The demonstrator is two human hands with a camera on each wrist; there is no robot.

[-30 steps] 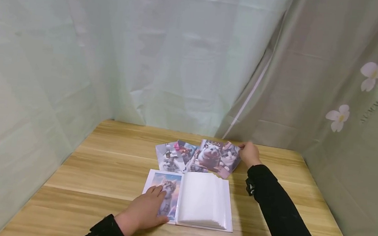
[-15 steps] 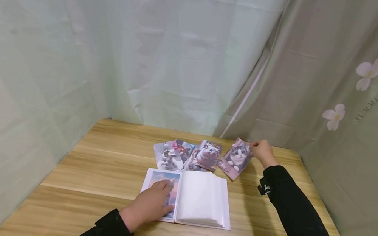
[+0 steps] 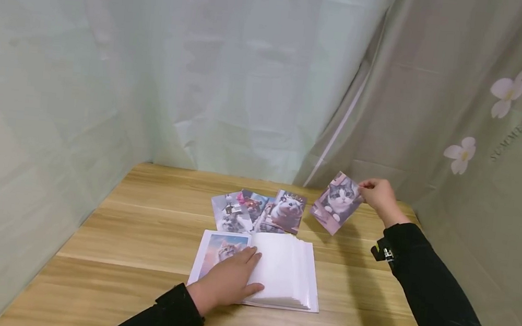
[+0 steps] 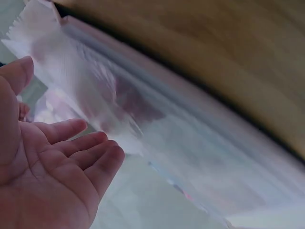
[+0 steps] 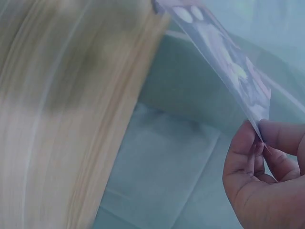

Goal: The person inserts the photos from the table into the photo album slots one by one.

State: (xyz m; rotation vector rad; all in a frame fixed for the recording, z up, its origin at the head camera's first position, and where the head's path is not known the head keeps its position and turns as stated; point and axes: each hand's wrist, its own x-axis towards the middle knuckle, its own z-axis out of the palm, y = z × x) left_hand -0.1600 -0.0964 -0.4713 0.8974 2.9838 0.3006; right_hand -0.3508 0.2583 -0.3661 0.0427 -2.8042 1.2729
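Note:
Pinched by its corner in my right hand [image 3: 379,196], a photo card of a grey and white cat [image 3: 337,202] is held up over the table's back right. The right wrist view shows the card [image 5: 228,57] edge-on between thumb and fingers. My left hand [image 3: 231,278], its fingers straight, lies over the middle of an open photo album [image 3: 316,289]. A kitten picture [image 3: 222,248] fills the album's left page, partly hidden by that hand. White sleeves [image 3: 274,269] are stacked on the right side. In the left wrist view the left palm [image 4: 52,171] appears beside the clear pages.
Several overlapping photo cards [image 3: 232,215] lie behind the album, among them a crowned hamster card [image 3: 287,211]. The wooden table [image 3: 141,225] ends at pale curtains [image 3: 250,78] at the back and sides.
My right hand has drawn the cat card away from the other cards, to the right, and lifted it. My left hand has slid right from the kitten picture toward the album's middle.

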